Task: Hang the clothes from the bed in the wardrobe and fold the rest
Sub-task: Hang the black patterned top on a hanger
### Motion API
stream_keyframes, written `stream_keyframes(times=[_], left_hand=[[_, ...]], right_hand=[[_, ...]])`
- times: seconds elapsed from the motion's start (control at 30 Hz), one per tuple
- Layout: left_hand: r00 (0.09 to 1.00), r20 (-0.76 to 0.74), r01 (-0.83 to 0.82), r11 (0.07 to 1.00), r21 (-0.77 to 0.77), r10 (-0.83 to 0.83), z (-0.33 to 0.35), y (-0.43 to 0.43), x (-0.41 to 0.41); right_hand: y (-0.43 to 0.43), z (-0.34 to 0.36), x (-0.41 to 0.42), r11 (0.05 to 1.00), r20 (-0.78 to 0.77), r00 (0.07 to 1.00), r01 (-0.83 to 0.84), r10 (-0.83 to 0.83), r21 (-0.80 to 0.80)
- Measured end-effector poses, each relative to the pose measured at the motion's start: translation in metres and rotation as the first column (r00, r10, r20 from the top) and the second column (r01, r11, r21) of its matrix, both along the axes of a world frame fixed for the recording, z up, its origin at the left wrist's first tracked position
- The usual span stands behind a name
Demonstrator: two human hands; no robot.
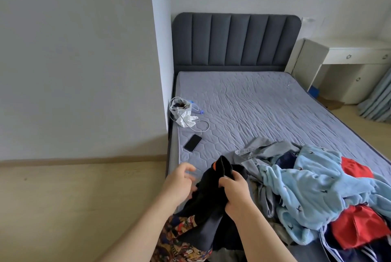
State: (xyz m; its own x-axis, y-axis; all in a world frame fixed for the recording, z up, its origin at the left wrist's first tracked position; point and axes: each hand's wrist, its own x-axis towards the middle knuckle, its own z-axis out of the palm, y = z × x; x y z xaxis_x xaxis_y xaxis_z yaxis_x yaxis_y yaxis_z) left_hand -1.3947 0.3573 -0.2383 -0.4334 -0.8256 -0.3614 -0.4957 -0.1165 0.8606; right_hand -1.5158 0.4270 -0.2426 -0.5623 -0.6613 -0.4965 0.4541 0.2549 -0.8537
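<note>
Right hand [233,193] grips bunched black garment [211,189] above the bed [254,103], near its left edge at the foot; soft knit, orange patch near the top, long axis hanging down toward the person. Left hand [179,181], fingers spread and blurred, sits just left of it, holding nothing. Clothes pile [317,194]: fleecy blue, red, grey, to the right.

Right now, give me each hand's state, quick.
Left hand: open, fingers spread, holding nothing.
Right hand: gripping the black garment.
</note>
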Motion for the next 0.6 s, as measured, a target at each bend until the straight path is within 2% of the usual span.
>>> stream_keyframes(times=[0.03,0.07,0.13,0.2,0.3,0.4,0.47,0.53,0.6], left_hand=[[0.992,0.085,0.106,0.978,-0.179,-0.092,0.0,-0.005,-0.001],[0.97,0.147,0.23,0.928,-0.293,-0.194,0.002,-0.008,-0.004],[0.903,0.215,0.43,0.81,-0.4,-0.373,0.006,-0.014,-0.015],[0.826,0.22,0.562,0.727,-0.394,-0.52,0.011,-0.015,-0.025],[0.801,0.085,0.592,0.764,-0.257,-0.592,0.011,-0.015,-0.031],[0.86,0.094,0.502,0.799,-0.332,-0.502,0.008,-0.008,-0.034],[0.926,0.081,0.367,0.831,-0.418,-0.368,0.011,-0.002,-0.034],[0.987,-0.069,0.104,0.897,-0.43,-0.148,0.017,0.001,-0.028],[0.977,-0.198,-0.156,0.906,-0.395,0.082,0.029,0.001,-0.016]], right_hand=[[0.002,0.002,-0.002,0.999,-0.031,0.999,-0.03,0.03,0.021],[0.004,0.006,-0.004,0.997,-0.062,0.996,-0.065,0.067,0.031],[0.008,0.015,-0.005,0.989,-0.094,0.984,-0.147,0.148,0.021],[0.011,0.027,-0.008,0.976,-0.081,0.973,-0.218,0.216,-0.025],[0.017,0.042,-0.018,0.961,-0.083,0.964,-0.26,0.252,-0.098],[0.021,0.05,-0.025,0.97,-0.157,0.967,-0.221,0.203,-0.103],[0.021,0.054,-0.026,0.977,-0.199,0.97,-0.169,0.141,-0.13],[0.017,0.058,-0.024,0.971,-0.23,0.97,-0.131,0.084,-0.199],[0.011,0.062,-0.017,0.947,-0.233,0.97,-0.135,0.066,-0.292]])
